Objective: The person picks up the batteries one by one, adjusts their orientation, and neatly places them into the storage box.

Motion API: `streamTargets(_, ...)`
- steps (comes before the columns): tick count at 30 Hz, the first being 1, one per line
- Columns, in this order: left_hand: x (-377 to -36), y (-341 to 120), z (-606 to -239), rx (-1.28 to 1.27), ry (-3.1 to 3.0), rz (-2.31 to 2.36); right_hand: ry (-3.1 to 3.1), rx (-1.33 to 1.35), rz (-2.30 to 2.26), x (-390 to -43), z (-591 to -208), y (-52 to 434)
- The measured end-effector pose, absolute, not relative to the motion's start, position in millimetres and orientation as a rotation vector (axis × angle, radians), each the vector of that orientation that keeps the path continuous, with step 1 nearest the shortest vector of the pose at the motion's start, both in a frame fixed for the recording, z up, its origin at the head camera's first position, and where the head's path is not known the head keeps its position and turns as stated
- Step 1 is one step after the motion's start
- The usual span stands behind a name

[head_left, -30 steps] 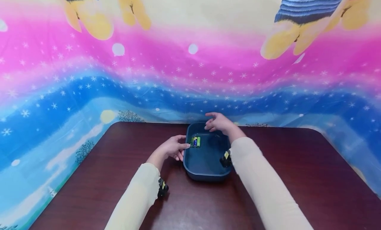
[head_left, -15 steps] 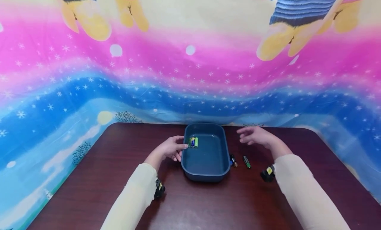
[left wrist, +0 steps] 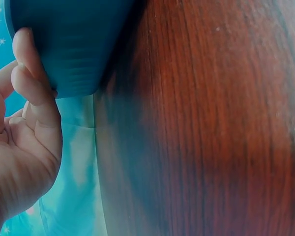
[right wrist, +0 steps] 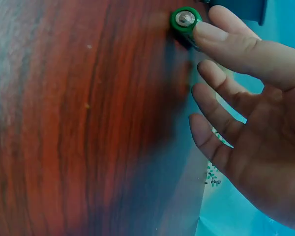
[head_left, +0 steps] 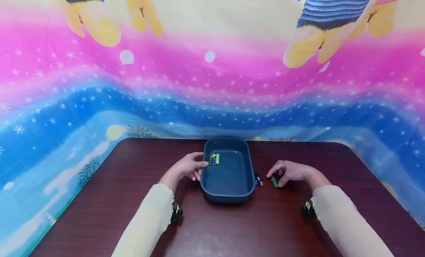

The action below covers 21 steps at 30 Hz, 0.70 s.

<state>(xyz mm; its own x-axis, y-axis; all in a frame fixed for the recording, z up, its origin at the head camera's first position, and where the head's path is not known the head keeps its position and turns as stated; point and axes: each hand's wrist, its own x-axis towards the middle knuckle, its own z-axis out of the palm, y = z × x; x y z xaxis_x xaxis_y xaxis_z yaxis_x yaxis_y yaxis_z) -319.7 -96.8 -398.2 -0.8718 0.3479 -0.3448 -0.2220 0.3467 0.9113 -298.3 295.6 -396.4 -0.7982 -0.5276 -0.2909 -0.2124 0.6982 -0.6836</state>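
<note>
A deep dark blue-grey plastic tray (head_left: 229, 196) stands on the table. My left hand (head_left: 186, 167) grips its left wall, thumb over the rim and fingers outside. In the left wrist view those fingers (left wrist: 33, 91) lie against the tray's outer wall (left wrist: 78, 54). Inside, near the thumb, a few batteries lie side by side, a light green battery (head_left: 217, 159) among them. My right hand (head_left: 292, 172) is low over the table, index finger and thumb on either side of a green and black battery (head_left: 273, 181). In the right wrist view the thumb overlaps this battery (right wrist: 185, 19).
A black and copper battery (head_left: 259, 179) lies against the tray's right side, with a blue battery (head_left: 256, 181) beside it, partly hidden. The dark red-brown wooden table (head_left: 219, 231) ends at a printed cloth backdrop (head_left: 212, 83) behind the tray.
My right hand has moved from over the tray to the right, then down and nearer to the green and black battery. My left hand has stayed on the tray's wall.
</note>
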Motion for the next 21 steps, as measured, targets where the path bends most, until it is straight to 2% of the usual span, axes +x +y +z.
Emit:
streamTargets(8, -320.5, -97.0, -399.9, 0.113, 2.127, 1.559, 2.511, -0.632, -0.82, -301.1, -400.7, 290.7)
streamTargets(21, -322.5, -97.9, -399.7, 0.112, 2.108, 1.575, 2.547, -0.381, -0.955, -299.9, -406.3, 288.8)
